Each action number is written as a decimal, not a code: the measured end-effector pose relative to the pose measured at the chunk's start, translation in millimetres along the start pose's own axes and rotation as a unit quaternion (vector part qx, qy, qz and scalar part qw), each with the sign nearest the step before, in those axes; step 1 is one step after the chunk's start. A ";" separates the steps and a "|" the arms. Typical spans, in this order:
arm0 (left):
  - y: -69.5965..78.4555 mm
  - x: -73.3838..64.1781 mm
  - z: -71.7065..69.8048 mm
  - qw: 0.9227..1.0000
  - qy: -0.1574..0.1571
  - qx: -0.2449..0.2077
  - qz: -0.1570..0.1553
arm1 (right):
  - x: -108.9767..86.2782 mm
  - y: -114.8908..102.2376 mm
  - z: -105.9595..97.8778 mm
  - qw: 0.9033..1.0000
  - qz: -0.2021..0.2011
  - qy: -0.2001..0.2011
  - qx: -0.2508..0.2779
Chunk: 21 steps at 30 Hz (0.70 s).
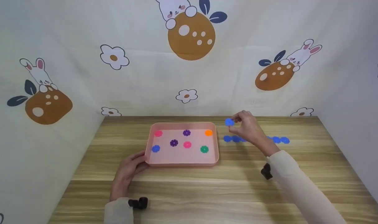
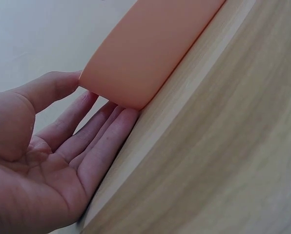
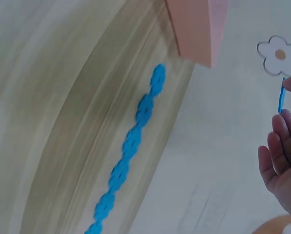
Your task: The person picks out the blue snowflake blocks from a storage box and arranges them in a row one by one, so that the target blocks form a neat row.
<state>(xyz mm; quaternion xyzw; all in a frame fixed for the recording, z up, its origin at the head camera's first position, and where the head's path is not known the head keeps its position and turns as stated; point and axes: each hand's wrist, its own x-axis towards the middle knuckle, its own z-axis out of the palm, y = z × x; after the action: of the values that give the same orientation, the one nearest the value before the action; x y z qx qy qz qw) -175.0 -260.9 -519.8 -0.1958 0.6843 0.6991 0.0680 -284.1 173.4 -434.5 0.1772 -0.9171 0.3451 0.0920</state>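
My right hand [image 1: 246, 127] pinches a blue flower-shaped plastic disc [image 1: 229, 122] between thumb and fingertips, raised above the table right of the tray. The right wrist view shows this disc edge-on. Below it, a row of blue discs [image 1: 227, 138] lies on the wood, partly hidden by my hand and wrist; it also shows in the right wrist view as a blue row [image 3: 132, 142]. My left hand [image 2: 62, 141], fingers nearly straight, touches the front-left corner of a pink tray [image 2: 140, 58]; some fingertips are hidden behind it.
Inside the pink tray [image 1: 182, 164], discs in pink, purple, orange, green and blue [image 1: 156, 148] lie spread apart. The wooden table [image 1: 201, 196] meets a printed cloth backdrop [image 1: 139, 84] behind and at both sides.
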 end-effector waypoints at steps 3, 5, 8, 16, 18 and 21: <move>0.5 0.2 0.2 1.000 -0.001 0.003 -0.004 | -6.2 17.6 -11.8 1.000 0.021 -0.001 -0.004; 0.6 0.4 0.4 1.000 -0.002 0.004 -0.003 | -10.8 29.5 -20.4 0.999 0.032 0.003 -0.008; 0.9 0.1 0.9 1.000 -0.001 0.001 -0.001 | -18.5 46.7 -33.6 0.998 0.051 0.007 -0.020; 0.9 -1.2 -0.7 1.000 -0.006 -0.004 -0.003 | -43.8 88.7 -69.6 0.991 0.122 0.005 -0.046; 0.5 -0.7 0.1 1.000 -0.008 -0.008 0.003 | -49.8 99.5 -77.2 0.991 0.125 0.017 -0.051; -0.5 0.6 2.4 1.000 -0.010 -0.017 0.009 | -58.6 115.1 -87.7 0.989 0.129 0.032 -0.059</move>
<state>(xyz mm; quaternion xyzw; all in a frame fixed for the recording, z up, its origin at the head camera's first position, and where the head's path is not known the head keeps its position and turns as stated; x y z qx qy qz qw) -175.8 -258.7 -520.6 -0.1837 0.6735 0.7131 0.0650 -270.8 327.5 -455.3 0.0410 -0.9477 0.3045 0.0864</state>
